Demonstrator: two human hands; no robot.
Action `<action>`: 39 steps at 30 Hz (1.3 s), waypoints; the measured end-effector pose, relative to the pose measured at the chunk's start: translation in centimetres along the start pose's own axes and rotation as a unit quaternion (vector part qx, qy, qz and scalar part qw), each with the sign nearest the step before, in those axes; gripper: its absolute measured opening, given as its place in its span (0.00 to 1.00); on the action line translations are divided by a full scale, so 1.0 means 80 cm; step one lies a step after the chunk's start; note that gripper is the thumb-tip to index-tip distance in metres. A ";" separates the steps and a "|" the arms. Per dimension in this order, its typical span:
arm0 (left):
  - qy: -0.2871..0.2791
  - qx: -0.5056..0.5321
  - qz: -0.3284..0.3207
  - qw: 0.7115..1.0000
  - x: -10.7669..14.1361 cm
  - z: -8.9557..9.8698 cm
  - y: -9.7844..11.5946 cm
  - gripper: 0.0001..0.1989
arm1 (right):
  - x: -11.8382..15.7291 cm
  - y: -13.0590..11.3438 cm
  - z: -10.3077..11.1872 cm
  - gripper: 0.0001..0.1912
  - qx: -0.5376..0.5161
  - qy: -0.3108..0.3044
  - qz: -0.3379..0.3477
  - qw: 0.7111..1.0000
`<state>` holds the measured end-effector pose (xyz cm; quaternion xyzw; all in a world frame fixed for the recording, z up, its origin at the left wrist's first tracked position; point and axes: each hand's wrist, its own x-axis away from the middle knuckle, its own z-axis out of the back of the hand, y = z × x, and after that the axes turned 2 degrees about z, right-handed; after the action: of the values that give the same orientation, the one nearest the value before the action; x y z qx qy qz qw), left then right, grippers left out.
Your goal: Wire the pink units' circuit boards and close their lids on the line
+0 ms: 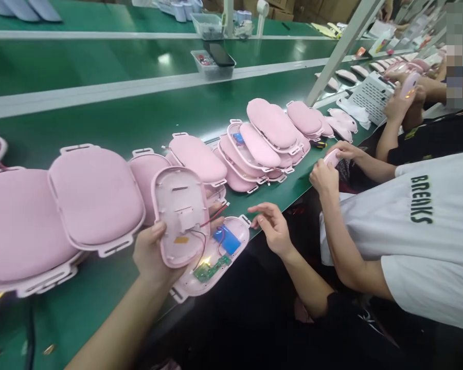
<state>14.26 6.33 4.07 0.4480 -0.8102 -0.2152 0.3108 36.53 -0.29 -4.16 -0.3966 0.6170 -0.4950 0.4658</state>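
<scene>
My left hand (150, 252) grips a pink plastic shell half (179, 205), its inner side turned toward me, thumb on the near rim and fingertips showing past the far edge. Red and dark wires run from it to a second pink shell half (237, 257) lying below it at the bench edge. That lower half carries a blue battery pack (227, 239) and a green circuit board (212, 268), with a bright glint at the board. Just right of the lower half, my right hand (270, 226) hovers with bent fingers apart, holding nothing.
Pink padded shells (96, 195) line the green bench (139, 103), several stacked in a pile (270, 128). Farther back a clear tub (212, 67) has a phone (219, 54) on it. On the right, a co-worker in a white shirt (401, 221) handles a pink part. A slanted post (341, 51) rises behind.
</scene>
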 end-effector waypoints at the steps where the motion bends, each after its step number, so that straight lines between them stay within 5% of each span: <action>1: -0.003 0.016 0.001 1.000 0.000 0.000 0.000 0.44 | -0.001 -0.002 0.001 0.13 0.029 -0.007 0.007 1.000; 6: -0.004 0.023 -0.018 1.000 0.001 0.006 -0.001 0.43 | -0.004 -0.007 0.000 0.11 0.134 -0.044 0.012 0.990; 23: -0.028 0.030 -0.004 0.999 0.004 0.015 -0.001 0.43 | -0.009 -0.014 -0.005 0.09 0.218 -0.069 0.077 0.970; 30: 0.000 0.017 -0.035 0.999 0.003 0.011 -0.001 0.40 | -0.015 -0.016 -0.017 0.21 0.285 -0.090 0.004 0.954; 32: 0.029 -0.007 -0.046 0.999 0.004 0.008 0.002 0.40 | -0.020 -0.015 -0.017 0.16 0.274 -0.092 -0.004 0.957; 35: 0.067 -0.035 -0.056 0.996 0.008 0.010 0.010 0.43 | -0.028 -0.010 0.003 0.12 0.242 -0.043 -0.003 0.969; 39: 0.069 -0.071 -0.043 0.994 0.017 0.024 0.015 0.42 | -0.035 0.002 0.055 0.18 0.203 0.118 -0.015 0.972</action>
<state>11.67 5.94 3.90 0.4732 -0.7495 -0.2535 0.3874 41.51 1.35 -4.10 -0.2418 0.5482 -0.6599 0.4533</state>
